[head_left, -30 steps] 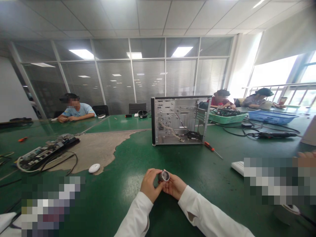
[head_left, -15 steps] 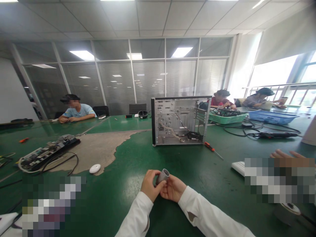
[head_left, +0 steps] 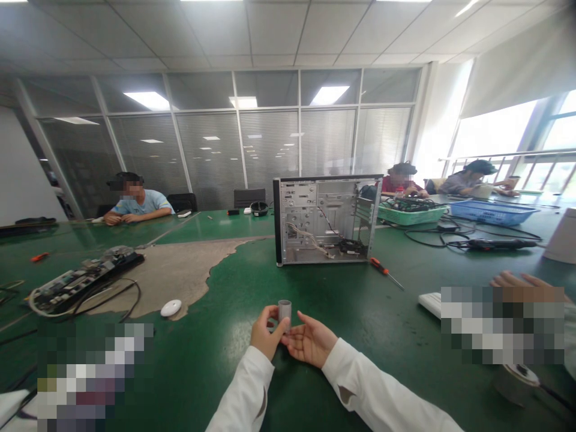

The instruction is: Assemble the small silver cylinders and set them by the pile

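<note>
A small grey hollow cylinder (head_left: 284,309), like a short tube or cup, stands upright in the grip of my left hand (head_left: 264,333). Thumb and fingers pinch it from the side, and its round rim faces up. My right hand (head_left: 314,342) is just to the right with the palm turned up and the fingers spread. Its fingertips come close to the cylinder's lower end; whether they touch it I cannot tell. Beyond my hands stands an open computer case (head_left: 324,222) with loose cables inside. An orange-handled screwdriver (head_left: 386,272) lies by its right corner.
On the left are a circuit-board assembly (head_left: 90,279) with cables and a white round disc (head_left: 171,308). Baskets, green (head_left: 411,216) and blue (head_left: 492,213), stand at the back right. A co-worker's hand (head_left: 517,281) rests at the right. Other people sit around the table.
The grey cylinder has gone from tilted to upright and shifted slightly left with my left hand. My right hand's fingers have come away from its side and opened.
</note>
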